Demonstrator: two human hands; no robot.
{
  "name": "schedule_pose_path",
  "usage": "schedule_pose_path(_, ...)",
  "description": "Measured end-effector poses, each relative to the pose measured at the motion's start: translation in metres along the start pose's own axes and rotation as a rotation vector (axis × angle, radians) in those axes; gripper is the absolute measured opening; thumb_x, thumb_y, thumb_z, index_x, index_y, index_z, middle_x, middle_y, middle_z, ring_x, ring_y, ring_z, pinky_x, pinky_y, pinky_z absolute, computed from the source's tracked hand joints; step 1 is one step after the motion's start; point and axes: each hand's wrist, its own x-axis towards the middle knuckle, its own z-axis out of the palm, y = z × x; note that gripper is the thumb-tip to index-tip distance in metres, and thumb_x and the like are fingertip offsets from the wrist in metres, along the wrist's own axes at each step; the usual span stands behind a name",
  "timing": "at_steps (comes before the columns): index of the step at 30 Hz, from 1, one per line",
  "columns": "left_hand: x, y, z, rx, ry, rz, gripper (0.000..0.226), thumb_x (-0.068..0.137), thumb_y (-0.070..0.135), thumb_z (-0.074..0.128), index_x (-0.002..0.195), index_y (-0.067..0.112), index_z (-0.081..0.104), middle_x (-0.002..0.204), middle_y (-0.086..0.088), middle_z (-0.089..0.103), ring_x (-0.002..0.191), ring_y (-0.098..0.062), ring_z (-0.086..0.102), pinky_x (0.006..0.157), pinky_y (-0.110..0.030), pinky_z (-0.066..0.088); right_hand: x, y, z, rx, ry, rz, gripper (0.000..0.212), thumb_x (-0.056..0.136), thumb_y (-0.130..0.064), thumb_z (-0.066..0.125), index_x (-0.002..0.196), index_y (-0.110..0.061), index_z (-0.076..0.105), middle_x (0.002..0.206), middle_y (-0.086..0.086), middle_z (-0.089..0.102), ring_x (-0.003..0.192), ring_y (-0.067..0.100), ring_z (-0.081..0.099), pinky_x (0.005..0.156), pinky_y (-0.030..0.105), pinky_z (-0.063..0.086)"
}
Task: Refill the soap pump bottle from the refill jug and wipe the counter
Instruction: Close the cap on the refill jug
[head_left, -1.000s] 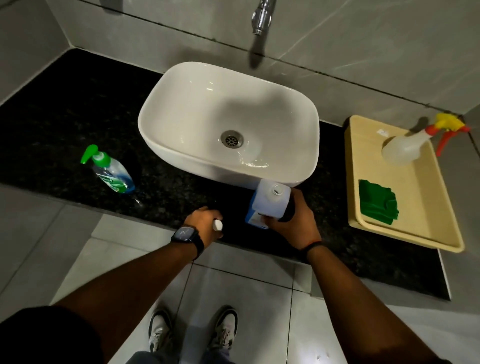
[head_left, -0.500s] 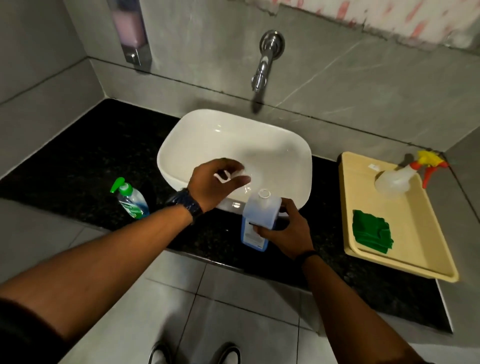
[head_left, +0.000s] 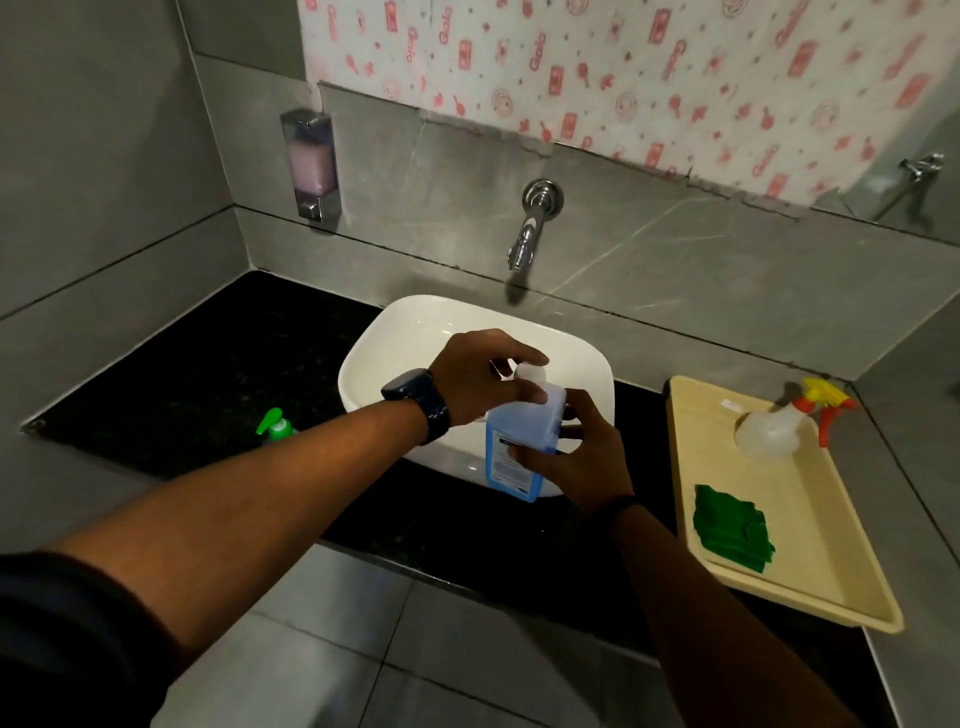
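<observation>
the right hand (head_left: 576, 457) is wrapped around the lower body of the translucent blue rectangular refill jug (head_left: 524, 441), which stands upright on the black speckled stone counter (head_left: 208, 374) against the front of the white ceramic basin (head_left: 415, 332). the left hand (head_left: 483, 379) pinches the jug's white screw cap (head_left: 530, 375) from above, fingers closed on it. the small soap pump bottle with the green pump head (head_left: 275, 425) stands well off to the left of the left hand, just beyond that forearm.

what could go wrong: a one-handed hold low on a tall jug lets it tip toward the basin if the cap is twisted hard, and soap would slop onto the counter. the cap (small and pale) could also drop into the basin.

to the right of the right hand a beige plastic tray (head_left: 831, 561) holds a folded green cloth (head_left: 730, 530) and a clear spray bottle with a red and yellow trigger (head_left: 779, 426).

the pump bottle's body is hidden behind the forearm, so its fill level cannot be read. whether the cap is threaded on or merely resting is unclear, as is the label print.
</observation>
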Motion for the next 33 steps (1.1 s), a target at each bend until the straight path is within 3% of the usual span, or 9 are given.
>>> schedule_pose_path(5, 0.005, 0.011, -0.009, 0.007, -0.124, 0.049, 0.041, 0.079, 0.001, 0.069, 0.119, 0.003, 0.061, 0.117, -0.017, 0.065, 0.101, -0.03, 0.062, 0.091, -0.033, 0.05, 0.0, -0.007, -0.007, -0.003, 0.015, 0.011, 0.065, 0.064, -0.033, 0.082, 0.117, -0.02, 0.048, 0.115, 0.004, 0.061, 0.095, 0.017, 0.056, 0.087, 0.033, 0.05)
schedule_pose_path(8, 0.005, 0.014, -0.007, -0.013, -0.142, 0.058, 0.045, 0.078, -0.007, 0.064, 0.123, 0.0, 0.056, 0.124, -0.017, 0.061, 0.11, -0.029, 0.061, 0.097, -0.034, 0.048, 0.001, -0.008, -0.009, -0.011, 0.014, 0.017, 0.065, 0.063, -0.034, 0.083, 0.116, -0.02, 0.047, 0.114, 0.004, 0.062, 0.095, 0.018, 0.057, 0.087, 0.035, 0.051)
schedule_pose_path(11, 0.007, 0.014, -0.004, -0.003, -0.13, 0.07, 0.044, 0.079, -0.004, 0.064, 0.122, 0.0, 0.057, 0.124, -0.017, 0.061, 0.111, -0.027, 0.061, 0.097, -0.028, 0.047, 0.001, -0.009, -0.009, -0.003, 0.018, 0.024, 0.067, 0.063, -0.034, 0.083, 0.118, -0.021, 0.047, 0.115, 0.005, 0.062, 0.096, 0.018, 0.057, 0.088, 0.036, 0.052)
schedule_pose_path(14, 0.011, 0.013, -0.006, -0.011, -0.133, 0.031, 0.038, 0.081, 0.006, 0.069, 0.118, 0.004, 0.062, 0.118, -0.015, 0.066, 0.104, -0.027, 0.064, 0.095, -0.032, 0.05, 0.003, -0.01, -0.009, -0.009, 0.02, 0.028, 0.068, 0.063, -0.033, 0.083, 0.119, -0.019, 0.047, 0.115, 0.006, 0.061, 0.096, 0.018, 0.057, 0.089, 0.038, 0.052)
schedule_pose_path(19, 0.017, 0.01, -0.008, 0.068, -0.108, 0.002, 0.038, 0.076, 0.017, 0.075, 0.112, 0.009, 0.067, 0.109, -0.011, 0.07, 0.088, -0.021, 0.063, 0.082, -0.021, 0.048, 0.005, -0.011, -0.007, -0.034, 0.01, 0.038, 0.067, 0.063, -0.033, 0.083, 0.119, -0.02, 0.047, 0.116, 0.005, 0.06, 0.096, 0.019, 0.056, 0.091, 0.037, 0.051)
schedule_pose_path(25, 0.018, 0.013, -0.005, 0.063, -0.197, 0.036, 0.044, 0.076, 0.0, 0.066, 0.119, 0.013, 0.063, 0.116, -0.01, 0.067, 0.104, -0.022, 0.062, 0.088, -0.018, 0.043, 0.005, -0.008, -0.009, -0.032, 0.031, 0.035, 0.067, 0.061, -0.033, 0.084, 0.117, -0.021, 0.047, 0.115, 0.005, 0.062, 0.095, 0.018, 0.057, 0.089, 0.038, 0.052)
schedule_pose_path(30, 0.022, 0.017, 0.005, 0.025, -0.184, 0.025, 0.043, 0.08, 0.011, 0.07, 0.121, 0.013, 0.061, 0.116, -0.01, 0.067, 0.104, -0.021, 0.062, 0.088, -0.019, 0.043, 0.005, -0.011, -0.007, 0.006, 0.029, 0.0, 0.064, 0.06, -0.032, 0.085, 0.113, -0.023, 0.05, 0.108, -0.001, 0.064, 0.095, 0.019, 0.06, 0.081, 0.033, 0.053)
schedule_pose_path(33, 0.023, 0.012, 0.004, -0.029, -0.049, -0.012, 0.054, 0.071, 0.02, 0.08, 0.122, 0.012, 0.061, 0.117, -0.011, 0.066, 0.105, -0.022, 0.061, 0.091, -0.025, 0.045, 0.005, -0.013, -0.007, 0.019, 0.038, -0.007, 0.064, 0.061, -0.032, 0.084, 0.114, -0.023, 0.049, 0.107, -0.001, 0.062, 0.093, 0.016, 0.059, 0.08, 0.029, 0.051)
